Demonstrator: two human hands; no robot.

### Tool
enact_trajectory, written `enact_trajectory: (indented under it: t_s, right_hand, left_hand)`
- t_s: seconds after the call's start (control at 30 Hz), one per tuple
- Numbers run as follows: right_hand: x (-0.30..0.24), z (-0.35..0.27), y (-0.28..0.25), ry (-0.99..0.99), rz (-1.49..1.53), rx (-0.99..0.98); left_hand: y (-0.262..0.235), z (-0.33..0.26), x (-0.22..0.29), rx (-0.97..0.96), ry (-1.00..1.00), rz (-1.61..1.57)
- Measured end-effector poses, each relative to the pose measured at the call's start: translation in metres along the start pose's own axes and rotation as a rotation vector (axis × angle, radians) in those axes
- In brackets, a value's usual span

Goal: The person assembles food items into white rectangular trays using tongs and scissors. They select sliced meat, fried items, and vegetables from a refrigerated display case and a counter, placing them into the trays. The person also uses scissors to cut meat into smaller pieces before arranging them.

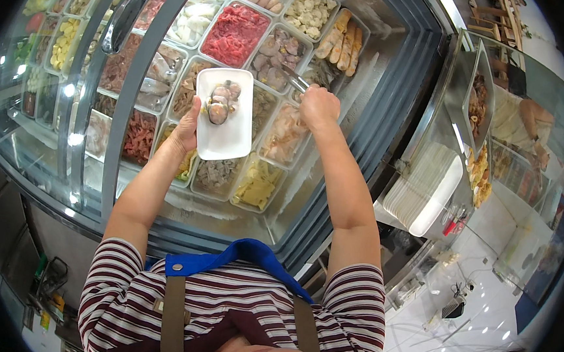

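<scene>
My left hand (187, 127) grips the left edge of a white rectangular plate (230, 143) held level over the food tubs. A small heap of greyish shellfish (219, 103), mussels by their look, lies on it. Metal tongs (294, 79) are in my closed right hand (319, 107). Their tips reach the near edge of a tub of similar shellfish (279, 50); whether they pinch a piece is too small to tell. Beside that tub are red sliced meat (237, 33) on the left and a tub of pinkish food (285, 135) nearer me.
A chilled display case holds many tubs, among them yellow slices (255, 184) and fried dough sticks (345, 43). Its grey-framed glass door with a handle (127, 18) covers the left part. To the right stand stacked white plates (425, 189) and another person's arm (532, 131).
</scene>
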State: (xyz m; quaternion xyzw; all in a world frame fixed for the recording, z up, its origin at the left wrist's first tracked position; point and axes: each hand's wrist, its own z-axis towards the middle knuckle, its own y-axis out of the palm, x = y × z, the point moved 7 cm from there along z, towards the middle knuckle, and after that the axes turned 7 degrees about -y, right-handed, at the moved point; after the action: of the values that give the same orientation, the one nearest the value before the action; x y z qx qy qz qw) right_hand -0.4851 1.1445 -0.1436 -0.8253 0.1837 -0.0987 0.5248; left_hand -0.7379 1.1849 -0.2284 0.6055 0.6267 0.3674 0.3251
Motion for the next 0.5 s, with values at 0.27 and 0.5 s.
enact_trajectory:
  t_s: [0.27,0.5]
  right_hand:
    - [-0.015,0.007,-0.02,-0.205,-0.21,0.03]
    - [-0.03,0.022,-0.009,-0.198,-0.232,-0.033]
  left_hand:
    - [-0.004,0.004,-0.008,0.031,0.01,0.045]
    - [0.002,0.004,-0.012,-0.022,-0.019,0.026]
